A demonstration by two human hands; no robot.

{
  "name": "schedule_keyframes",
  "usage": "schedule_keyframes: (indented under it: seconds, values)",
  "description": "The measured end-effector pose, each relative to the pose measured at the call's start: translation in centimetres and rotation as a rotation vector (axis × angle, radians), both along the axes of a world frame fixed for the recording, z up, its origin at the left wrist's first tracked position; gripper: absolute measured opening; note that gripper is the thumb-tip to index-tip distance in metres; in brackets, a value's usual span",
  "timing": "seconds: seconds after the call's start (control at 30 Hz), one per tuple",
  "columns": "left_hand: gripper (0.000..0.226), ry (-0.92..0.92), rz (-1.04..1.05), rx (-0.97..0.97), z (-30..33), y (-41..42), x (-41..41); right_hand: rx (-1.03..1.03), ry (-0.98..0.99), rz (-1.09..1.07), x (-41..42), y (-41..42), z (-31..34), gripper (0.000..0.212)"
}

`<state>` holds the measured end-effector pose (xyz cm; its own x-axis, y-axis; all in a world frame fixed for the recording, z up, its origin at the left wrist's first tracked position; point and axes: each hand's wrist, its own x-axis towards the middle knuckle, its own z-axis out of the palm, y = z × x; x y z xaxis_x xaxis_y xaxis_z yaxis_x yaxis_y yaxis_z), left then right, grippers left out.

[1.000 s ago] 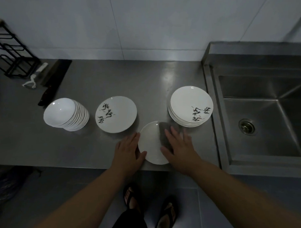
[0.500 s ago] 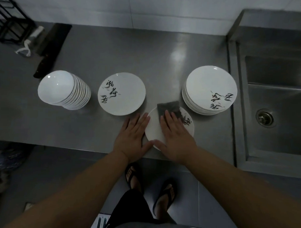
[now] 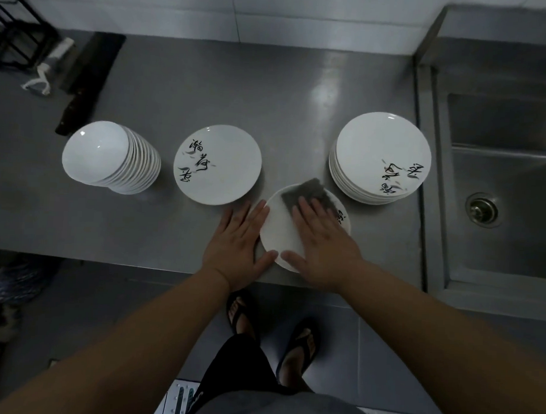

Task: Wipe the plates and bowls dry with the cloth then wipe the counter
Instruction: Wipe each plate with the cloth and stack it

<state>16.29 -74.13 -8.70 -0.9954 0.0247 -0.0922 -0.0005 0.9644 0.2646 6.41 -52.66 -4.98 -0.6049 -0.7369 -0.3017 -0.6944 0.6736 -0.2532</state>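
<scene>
A white plate [image 3: 278, 228] lies near the front edge of the steel counter [image 3: 269, 92]. My right hand [image 3: 321, 239] presses a grey cloth [image 3: 306, 194] flat onto it with straight fingers. My left hand [image 3: 238, 239] rests flat on the counter, fingers and thumb touching the plate's left rim. A single plate with black writing [image 3: 219, 164] lies to the left. A stack of plates [image 3: 380, 158] stands to the right, and a stack of white bowls [image 3: 109, 157] at the far left.
A sink [image 3: 507, 184] with a drain [image 3: 481, 210] adjoins the counter on the right. A dark cleaver [image 3: 90, 76], a white peeler [image 3: 44, 75] and a black wire rack [image 3: 17, 33] sit at the back left. Tiled wall behind.
The camera has tilted down and closer. My right hand has slid the cloth from the plate's middle toward its far edge. My left hand stays at the plate's left rim.
</scene>
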Motion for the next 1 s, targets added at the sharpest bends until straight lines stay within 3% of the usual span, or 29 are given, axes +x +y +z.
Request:
schedule_keyframes:
  seconds: [0.2,0.33,0.5,0.7,0.8,1.0]
  values:
    - [0.089,0.004,0.009,0.01,0.1,0.0,0.0,-0.03,-0.019,0.257,3.6,6.0,0.9,0.087]
    - [0.088,0.002,0.003,0.007,0.2,-0.1,-0.1,-0.011,0.111,0.144,-0.1,8.3,1.1,0.08]
    - [0.088,-0.004,0.006,0.008,0.3,0.1,-0.1,0.124,0.088,0.06,-4.2,2.4,1.4,0.093]
    - [0.09,-0.002,0.007,0.005,0.2,0.0,-0.1,0.085,0.103,-0.082,0.0,4.9,1.8,0.092]
    - [0.09,0.034,0.006,0.013,0.0,0.0,0.0,0.112,0.1,-0.081,1.6,5.8,1.8,0.093]
    - [0.089,0.035,0.024,0.026,0.0,0.1,0.0,0.116,0.046,-0.021,-3.6,2.0,1.1,0.101]
